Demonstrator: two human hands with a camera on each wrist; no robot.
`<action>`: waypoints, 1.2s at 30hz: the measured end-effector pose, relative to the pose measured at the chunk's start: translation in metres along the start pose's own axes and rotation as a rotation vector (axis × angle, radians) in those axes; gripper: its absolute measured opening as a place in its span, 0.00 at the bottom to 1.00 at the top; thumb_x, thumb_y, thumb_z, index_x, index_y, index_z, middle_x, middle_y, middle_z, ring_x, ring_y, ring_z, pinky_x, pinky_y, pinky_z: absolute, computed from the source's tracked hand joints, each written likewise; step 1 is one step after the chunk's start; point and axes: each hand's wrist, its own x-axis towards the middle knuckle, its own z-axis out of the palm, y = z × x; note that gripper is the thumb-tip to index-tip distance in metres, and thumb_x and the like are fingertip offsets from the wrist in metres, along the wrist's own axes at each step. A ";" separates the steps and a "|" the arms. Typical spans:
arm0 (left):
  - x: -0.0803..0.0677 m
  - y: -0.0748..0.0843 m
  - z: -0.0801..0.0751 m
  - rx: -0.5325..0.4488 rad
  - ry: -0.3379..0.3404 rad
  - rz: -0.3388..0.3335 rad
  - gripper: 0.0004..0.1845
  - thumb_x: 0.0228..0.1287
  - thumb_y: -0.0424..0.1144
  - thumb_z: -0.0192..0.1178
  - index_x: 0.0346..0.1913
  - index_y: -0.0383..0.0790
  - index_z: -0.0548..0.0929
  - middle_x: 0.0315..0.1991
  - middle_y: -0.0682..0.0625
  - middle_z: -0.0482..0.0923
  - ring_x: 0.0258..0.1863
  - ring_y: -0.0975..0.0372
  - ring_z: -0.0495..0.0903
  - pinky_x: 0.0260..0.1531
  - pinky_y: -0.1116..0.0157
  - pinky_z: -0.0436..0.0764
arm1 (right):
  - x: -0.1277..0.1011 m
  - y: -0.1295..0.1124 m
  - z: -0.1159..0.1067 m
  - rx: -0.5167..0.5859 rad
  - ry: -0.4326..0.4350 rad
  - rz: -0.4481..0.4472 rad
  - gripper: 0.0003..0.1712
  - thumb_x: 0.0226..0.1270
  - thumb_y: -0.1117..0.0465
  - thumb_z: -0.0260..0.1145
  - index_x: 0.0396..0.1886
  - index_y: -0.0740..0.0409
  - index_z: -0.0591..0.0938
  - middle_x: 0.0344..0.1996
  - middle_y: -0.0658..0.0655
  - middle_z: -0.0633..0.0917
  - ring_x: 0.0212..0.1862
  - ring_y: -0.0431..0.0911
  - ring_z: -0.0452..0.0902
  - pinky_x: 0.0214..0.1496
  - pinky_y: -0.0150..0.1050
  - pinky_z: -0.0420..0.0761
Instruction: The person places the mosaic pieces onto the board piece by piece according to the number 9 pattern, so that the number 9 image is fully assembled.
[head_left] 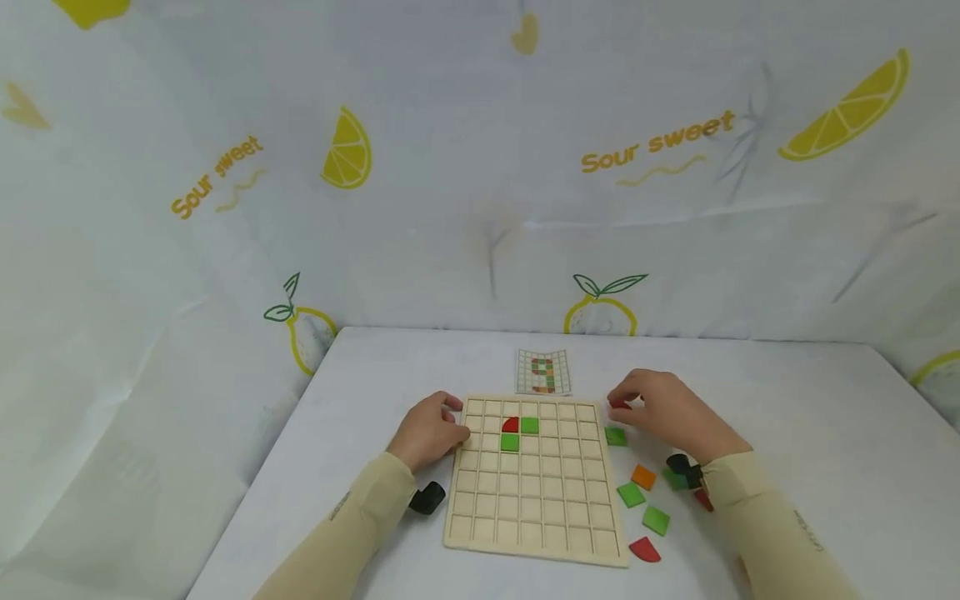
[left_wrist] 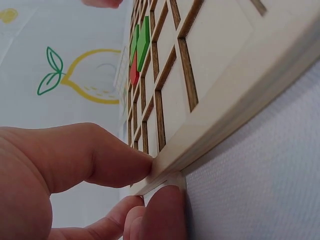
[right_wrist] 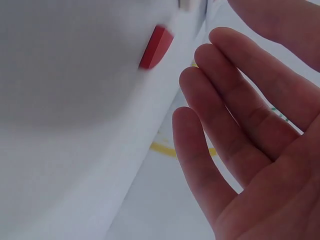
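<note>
Left hand steadies the grid board while the right hand hovers by a red tile.

The left hand [head_left: 429, 431] pinches the left edge of the wooden grid board [head_left: 536, 533], thumb on top and fingers beneath, likely to stop it sliding on the bench [head_left: 787, 400]. The right hand [head_left: 663, 408], grip open with fingers relaxed, sits just beside a red tile [right_wrist: 156, 46] off the board's far right corner; contact is unclear. The pattern card [head_left: 543, 372] is too small to read.
</note>
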 end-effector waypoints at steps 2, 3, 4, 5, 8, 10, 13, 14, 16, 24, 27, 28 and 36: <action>-0.001 -0.002 0.001 -0.007 -0.005 -0.005 0.23 0.61 0.36 0.71 0.60 0.40 0.82 0.43 0.48 0.79 0.32 0.60 0.80 0.34 0.64 0.76 | -0.002 0.007 -0.001 0.018 0.002 0.016 0.15 0.70 0.53 0.77 0.51 0.54 0.92 0.47 0.51 0.89 0.52 0.51 0.84 0.59 0.57 0.84; -0.001 -0.003 0.002 -0.010 -0.009 -0.007 0.23 0.61 0.36 0.71 0.59 0.41 0.82 0.43 0.48 0.79 0.32 0.60 0.80 0.34 0.64 0.76 | -0.002 0.010 -0.001 0.026 0.000 0.027 0.15 0.70 0.53 0.77 0.52 0.54 0.92 0.47 0.51 0.90 0.53 0.52 0.84 0.60 0.58 0.84; -0.002 -0.004 0.002 -0.013 -0.011 -0.007 0.23 0.61 0.36 0.71 0.59 0.41 0.82 0.43 0.48 0.79 0.32 0.60 0.80 0.34 0.64 0.76 | -0.003 0.012 -0.001 0.030 -0.003 0.039 0.16 0.70 0.53 0.77 0.52 0.55 0.92 0.48 0.52 0.90 0.54 0.52 0.84 0.60 0.58 0.84; -0.002 -0.004 0.003 -0.016 -0.012 -0.005 0.23 0.61 0.36 0.71 0.59 0.41 0.82 0.43 0.48 0.78 0.31 0.60 0.80 0.34 0.64 0.76 | -0.003 0.014 -0.001 0.031 -0.007 0.048 0.16 0.69 0.53 0.77 0.53 0.55 0.92 0.48 0.52 0.90 0.54 0.53 0.84 0.60 0.59 0.84; -0.003 -0.005 0.005 -0.026 -0.010 0.005 0.22 0.60 0.36 0.71 0.59 0.41 0.82 0.42 0.48 0.78 0.31 0.60 0.80 0.34 0.65 0.76 | -0.003 0.017 0.000 0.032 -0.017 0.070 0.17 0.69 0.54 0.77 0.54 0.56 0.91 0.49 0.54 0.89 0.54 0.54 0.84 0.61 0.59 0.84; -0.004 -0.005 0.005 -0.033 -0.010 0.011 0.23 0.60 0.35 0.71 0.59 0.40 0.82 0.42 0.48 0.78 0.31 0.60 0.80 0.33 0.65 0.76 | -0.002 0.018 0.000 0.024 -0.019 0.075 0.18 0.68 0.55 0.78 0.54 0.57 0.91 0.49 0.55 0.89 0.54 0.54 0.84 0.61 0.59 0.84; -0.004 -0.006 0.005 -0.037 -0.013 0.017 0.23 0.59 0.35 0.70 0.59 0.40 0.82 0.42 0.48 0.78 0.31 0.61 0.80 0.33 0.64 0.75 | -0.001 0.018 0.000 0.017 -0.028 0.077 0.18 0.68 0.57 0.77 0.54 0.59 0.91 0.49 0.56 0.89 0.54 0.55 0.84 0.61 0.59 0.84; -0.004 -0.005 0.004 -0.038 -0.013 0.017 0.23 0.59 0.35 0.70 0.59 0.40 0.82 0.42 0.48 0.78 0.31 0.61 0.80 0.33 0.64 0.75 | 0.000 0.017 0.000 0.016 -0.031 0.074 0.17 0.68 0.58 0.77 0.54 0.59 0.91 0.49 0.56 0.89 0.54 0.55 0.84 0.61 0.59 0.84; -0.004 -0.005 0.003 -0.037 -0.011 0.015 0.23 0.59 0.35 0.70 0.59 0.40 0.82 0.43 0.48 0.78 0.31 0.61 0.80 0.33 0.64 0.76 | 0.001 0.016 0.000 0.011 -0.039 0.064 0.17 0.68 0.59 0.77 0.54 0.59 0.91 0.49 0.56 0.89 0.54 0.54 0.84 0.62 0.59 0.84; 0.000 -0.007 0.000 -0.059 -0.014 0.003 0.24 0.60 0.35 0.70 0.60 0.41 0.82 0.44 0.48 0.78 0.30 0.60 0.81 0.33 0.65 0.77 | 0.005 0.012 0.001 -0.016 -0.040 0.042 0.14 0.68 0.61 0.76 0.52 0.59 0.92 0.47 0.54 0.89 0.53 0.52 0.84 0.62 0.59 0.84; 0.000 -0.006 0.000 -0.058 -0.010 0.007 0.24 0.60 0.35 0.70 0.60 0.40 0.82 0.43 0.48 0.78 0.30 0.60 0.81 0.32 0.65 0.77 | 0.007 0.012 0.001 -0.022 -0.042 0.033 0.14 0.68 0.62 0.76 0.52 0.60 0.92 0.47 0.55 0.89 0.52 0.53 0.84 0.62 0.59 0.84; 0.000 -0.006 0.000 -0.056 -0.009 0.006 0.23 0.60 0.35 0.70 0.60 0.40 0.82 0.43 0.48 0.78 0.30 0.60 0.81 0.33 0.65 0.77 | 0.007 0.011 0.001 -0.023 -0.041 0.034 0.14 0.68 0.62 0.75 0.52 0.60 0.92 0.47 0.55 0.89 0.52 0.53 0.85 0.62 0.58 0.83; 0.002 -0.004 0.001 -0.053 -0.006 0.003 0.23 0.61 0.35 0.71 0.60 0.41 0.82 0.44 0.48 0.78 0.30 0.60 0.82 0.32 0.65 0.77 | 0.009 0.013 0.004 -0.042 -0.020 0.031 0.11 0.69 0.62 0.75 0.49 0.57 0.93 0.45 0.53 0.89 0.52 0.52 0.84 0.62 0.59 0.83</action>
